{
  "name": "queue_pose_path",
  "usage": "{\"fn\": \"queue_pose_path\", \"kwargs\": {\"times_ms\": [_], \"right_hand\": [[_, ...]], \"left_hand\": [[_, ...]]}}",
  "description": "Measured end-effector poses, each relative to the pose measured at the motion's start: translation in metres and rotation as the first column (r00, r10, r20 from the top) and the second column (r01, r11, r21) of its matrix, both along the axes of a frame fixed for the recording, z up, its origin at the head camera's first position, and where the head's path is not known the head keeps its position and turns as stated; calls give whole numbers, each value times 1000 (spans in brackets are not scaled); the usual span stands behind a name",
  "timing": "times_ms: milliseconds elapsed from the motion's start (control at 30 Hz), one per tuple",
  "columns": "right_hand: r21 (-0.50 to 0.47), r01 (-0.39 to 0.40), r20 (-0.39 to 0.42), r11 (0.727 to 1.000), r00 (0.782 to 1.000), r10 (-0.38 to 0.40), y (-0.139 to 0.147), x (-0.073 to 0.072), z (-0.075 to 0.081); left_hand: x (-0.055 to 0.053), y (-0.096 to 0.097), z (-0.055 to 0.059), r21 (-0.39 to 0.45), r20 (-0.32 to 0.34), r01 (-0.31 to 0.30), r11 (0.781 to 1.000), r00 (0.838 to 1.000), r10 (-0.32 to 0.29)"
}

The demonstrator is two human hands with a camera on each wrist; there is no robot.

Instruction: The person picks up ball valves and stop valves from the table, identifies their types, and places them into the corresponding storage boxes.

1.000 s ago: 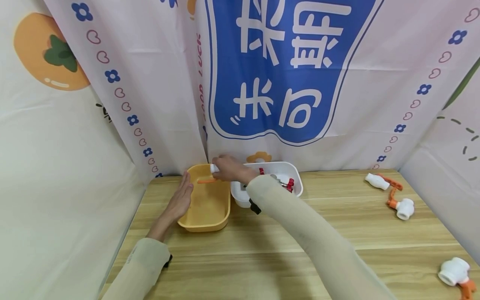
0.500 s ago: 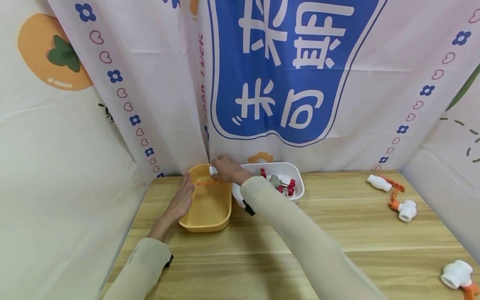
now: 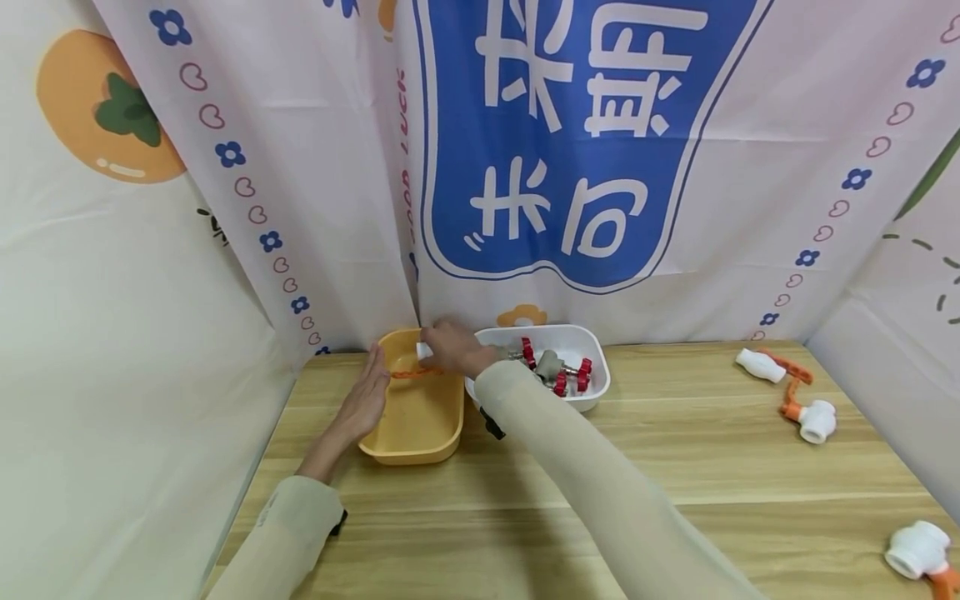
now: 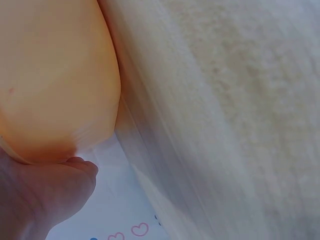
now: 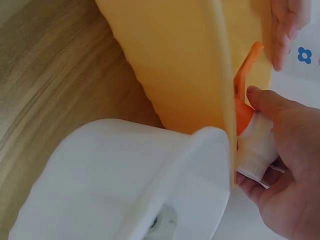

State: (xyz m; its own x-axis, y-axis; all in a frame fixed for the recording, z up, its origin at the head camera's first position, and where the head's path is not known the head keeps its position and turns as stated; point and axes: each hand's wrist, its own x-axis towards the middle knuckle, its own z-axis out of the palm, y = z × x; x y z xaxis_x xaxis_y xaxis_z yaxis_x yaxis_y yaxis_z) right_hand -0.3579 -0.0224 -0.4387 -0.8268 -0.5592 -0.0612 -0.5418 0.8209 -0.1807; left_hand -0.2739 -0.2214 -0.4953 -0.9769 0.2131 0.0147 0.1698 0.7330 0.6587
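Observation:
My right hand grips a white ball valve with an orange lever handle, over the far end of the yellow bin. Thumb and fingers wrap the white body in the right wrist view. My left hand lies with straight fingers along the bin's left side, touching its rim. In the left wrist view the left thumb rests by the bin's wall. Part of the valve is hidden behind the bin's rim and my fingers.
Right beside the yellow bin stands a white bin with several red-handled metal valves. More white ball valves with orange handles lie to the right: one pair at the back, another valve near the front. A printed curtain hangs behind the table.
The orange handle has swung lower and closer to my left fingers as my right hand shifts slightly down. My left hand keeps its place at the bin's side.

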Motion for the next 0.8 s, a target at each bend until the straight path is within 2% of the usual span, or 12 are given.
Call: {"fn": "queue_pose_path", "kwargs": {"times_ms": [333, 567, 667, 800], "right_hand": [[99, -12, -97, 995, 995, 21, -5, 1, -10], [84, 11, -88, 996, 996, -4, -5, 2, -12], [84, 11, -111, 996, 994, -1, -4, 1, -14], [98, 0, -185, 995, 982, 18, -2, -1, -16]], "left_hand": [[0, 0, 0, -1, -4, -2, 1000, 1000, 2], [0, 0, -2, 4, -6, -3, 1000, 1000, 3], [0, 0, -1, -3, -3, -1, 1000, 1000, 1], [-1, 1, -1, -6, -5, 1, 1000, 1000, -1]]}}
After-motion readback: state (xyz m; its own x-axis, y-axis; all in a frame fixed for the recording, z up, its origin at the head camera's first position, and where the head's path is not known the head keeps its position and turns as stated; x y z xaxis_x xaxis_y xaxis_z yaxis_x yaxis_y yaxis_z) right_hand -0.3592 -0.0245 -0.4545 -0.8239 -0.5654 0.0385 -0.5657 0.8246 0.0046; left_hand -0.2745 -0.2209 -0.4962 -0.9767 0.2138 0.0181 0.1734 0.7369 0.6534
